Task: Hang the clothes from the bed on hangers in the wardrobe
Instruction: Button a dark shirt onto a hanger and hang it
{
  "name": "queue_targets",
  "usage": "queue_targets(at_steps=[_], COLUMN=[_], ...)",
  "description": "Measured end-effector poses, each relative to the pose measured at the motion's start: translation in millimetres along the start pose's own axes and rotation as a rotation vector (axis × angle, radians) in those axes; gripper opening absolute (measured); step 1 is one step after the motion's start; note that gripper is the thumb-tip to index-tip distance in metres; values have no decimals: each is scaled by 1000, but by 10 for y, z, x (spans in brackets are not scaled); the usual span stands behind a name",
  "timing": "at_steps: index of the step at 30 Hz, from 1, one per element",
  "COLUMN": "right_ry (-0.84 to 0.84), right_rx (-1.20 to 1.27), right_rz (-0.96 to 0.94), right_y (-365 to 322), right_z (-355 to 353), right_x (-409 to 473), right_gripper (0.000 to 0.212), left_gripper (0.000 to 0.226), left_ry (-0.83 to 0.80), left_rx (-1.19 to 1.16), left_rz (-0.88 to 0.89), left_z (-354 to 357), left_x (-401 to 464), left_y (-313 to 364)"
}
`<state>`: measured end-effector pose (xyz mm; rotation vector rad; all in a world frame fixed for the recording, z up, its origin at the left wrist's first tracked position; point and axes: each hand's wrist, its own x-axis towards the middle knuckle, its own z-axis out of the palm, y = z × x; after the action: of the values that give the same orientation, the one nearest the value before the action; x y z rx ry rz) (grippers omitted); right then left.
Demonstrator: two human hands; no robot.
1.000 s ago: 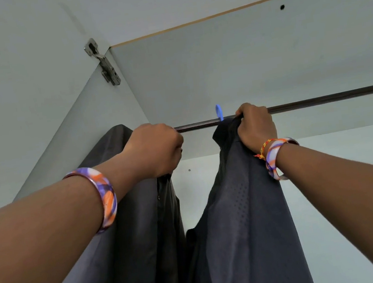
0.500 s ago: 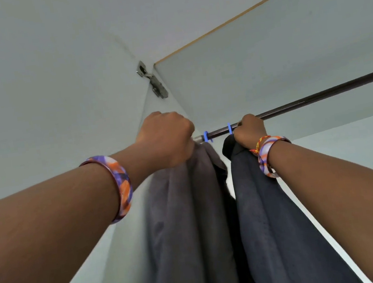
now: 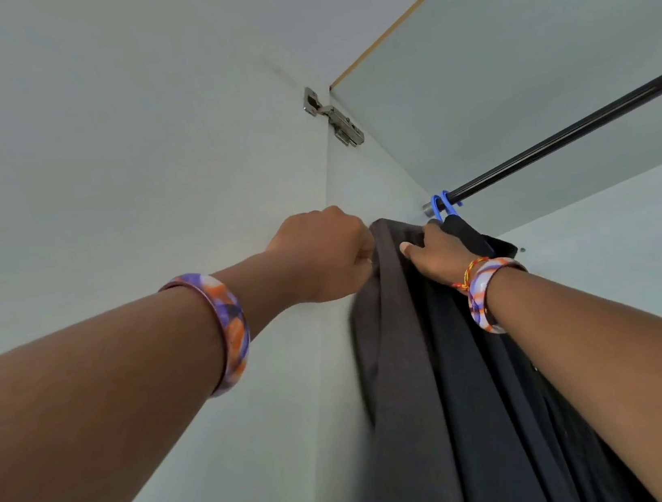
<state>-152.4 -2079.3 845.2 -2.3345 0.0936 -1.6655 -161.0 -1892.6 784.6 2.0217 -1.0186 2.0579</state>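
Observation:
Two dark garments hang from blue hanger hooks [image 3: 442, 205] at the left end of the wardrobe's dark rail [image 3: 561, 146]. My left hand [image 3: 321, 256] is fisted on the top edge of the grey garment [image 3: 397, 369], close to the wardrobe's left wall. My right hand [image 3: 436, 253] grips the top of the black garment [image 3: 514, 416] just below the hooks. The hangers' bodies are hidden under the cloth.
The open wardrobe door [image 3: 95, 156] fills the left side, with its metal hinge [image 3: 334, 120] at the top corner. The wardrobe's top panel [image 3: 527, 53] is above the rail, and the rail runs bare to the right.
Both garments have slid left along the rail to its left end and now hang pressed together. My right hand has dropped from the rail onto the black garment's top.

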Motion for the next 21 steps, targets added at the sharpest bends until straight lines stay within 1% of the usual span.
queue_targets(at_steps=[3, 5, 8, 11, 13, 15, 18, 21], right_ry=[26, 84, 110, 128, 131, 55, -122, -259], right_rx=[-203, -260, -125, 26, 153, 297, 458, 594], right_rz=[-93, -170, -284, -369, -419, -432, -424, -440], right_y=[-37, -83, -158, -192, -198, -262, -480, -828], right_z=[-27, -54, -103, -86, -5, 127, 406, 659], right_x=[-270, -531, -1038, -1603, -1984, -2340, -2840, -3410], right_gripper=[42, 33, 23, 18, 20, 24, 19, 21], left_gripper=[19, 18, 14, 18, 26, 30, 22, 18], left_ry=[-31, -85, -211, -385, -471, -560, -682, -762], left_rx=[-79, -133, -206, -240, -219, -141, 36, 168], left_rz=[-6, -26, -56, -6, 44, 29, -67, -158], left_z=[-37, -62, -122, -313, -499, -683, -862, -1135], left_x=[-9, -27, -114, -383, -663, -993, -1528, -2165], left_y=[108, 171, 238, 335, 401, 410, 318, 259])
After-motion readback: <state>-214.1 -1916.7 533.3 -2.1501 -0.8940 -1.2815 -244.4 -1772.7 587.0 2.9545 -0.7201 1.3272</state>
